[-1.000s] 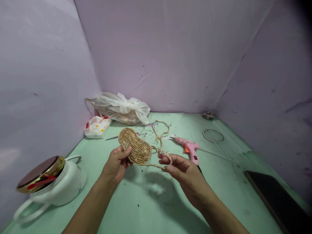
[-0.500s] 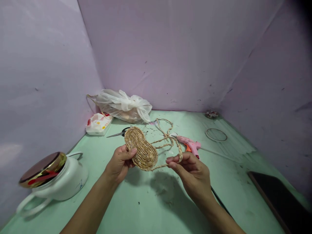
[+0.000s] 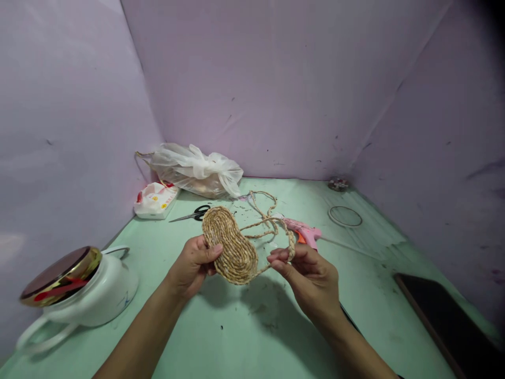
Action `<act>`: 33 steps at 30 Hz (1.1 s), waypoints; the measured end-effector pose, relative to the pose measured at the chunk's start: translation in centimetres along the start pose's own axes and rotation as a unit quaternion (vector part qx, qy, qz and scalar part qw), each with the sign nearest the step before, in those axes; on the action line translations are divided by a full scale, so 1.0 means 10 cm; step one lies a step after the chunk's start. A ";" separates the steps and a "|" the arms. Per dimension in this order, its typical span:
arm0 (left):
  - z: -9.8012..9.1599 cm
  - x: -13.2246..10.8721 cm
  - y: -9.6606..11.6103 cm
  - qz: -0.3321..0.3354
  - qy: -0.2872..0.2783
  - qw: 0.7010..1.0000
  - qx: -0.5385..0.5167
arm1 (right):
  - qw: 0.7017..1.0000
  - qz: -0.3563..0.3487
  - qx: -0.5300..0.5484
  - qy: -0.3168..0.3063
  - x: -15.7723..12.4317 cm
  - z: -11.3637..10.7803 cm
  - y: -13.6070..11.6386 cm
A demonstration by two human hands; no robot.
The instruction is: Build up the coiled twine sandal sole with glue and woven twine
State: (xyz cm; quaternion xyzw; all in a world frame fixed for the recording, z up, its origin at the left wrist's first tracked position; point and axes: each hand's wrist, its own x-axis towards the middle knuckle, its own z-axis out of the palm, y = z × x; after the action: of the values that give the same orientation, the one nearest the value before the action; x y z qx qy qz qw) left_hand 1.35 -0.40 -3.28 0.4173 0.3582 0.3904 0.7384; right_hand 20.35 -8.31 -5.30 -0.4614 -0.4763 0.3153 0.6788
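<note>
In the middle of the frame the left hand (image 3: 192,263) holds a woven jute mat (image 3: 233,246); the right hand (image 3: 311,276) pinches its loose cord (image 3: 290,243) above the green worktop (image 3: 244,337).

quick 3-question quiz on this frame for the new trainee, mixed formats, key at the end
1. True or false: the left hand holds the coiled rope mat above the green table.
2. What do the right hand fingers pinch?
A. the scissors
B. the loose rope trailing from the mat
C. the pink glue gun
3. Fill in: the white kettle with the gold-rimmed lid stands at the table's ____ edge.

Key:
1. True
2. B
3. left
</note>
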 end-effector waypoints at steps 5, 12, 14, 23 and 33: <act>0.01 0.01 0.00 0.000 -0.003 1.000 0.012 | 0.999 -0.037 -0.012 -0.005 0.00 -0.02 -0.05; 0.01 0.01 -0.01 -0.002 -0.020 0.999 0.027 | 0.999 -0.024 -0.028 -0.022 0.02 -0.03 -0.02; 0.01 0.00 -0.01 -0.005 -0.022 0.999 0.030 | 0.998 -0.019 -0.047 -0.027 0.02 -0.04 -0.01; 0.00 -0.02 -0.02 -0.022 -0.044 0.998 0.050 | 0.994 -0.064 -0.068 -0.052 0.07 -0.05 -0.11; 0.06 -0.06 0.01 -0.068 -0.069 0.995 0.032 | 0.993 -0.058 -0.061 -0.078 0.08 -0.02 -0.15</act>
State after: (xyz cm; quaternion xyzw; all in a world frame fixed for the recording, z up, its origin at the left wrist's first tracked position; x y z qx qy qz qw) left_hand 1.56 -1.05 -2.80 0.4414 0.3459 0.2983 0.7724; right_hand 20.82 -8.20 -3.68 -0.4480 -0.5720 0.2808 0.6271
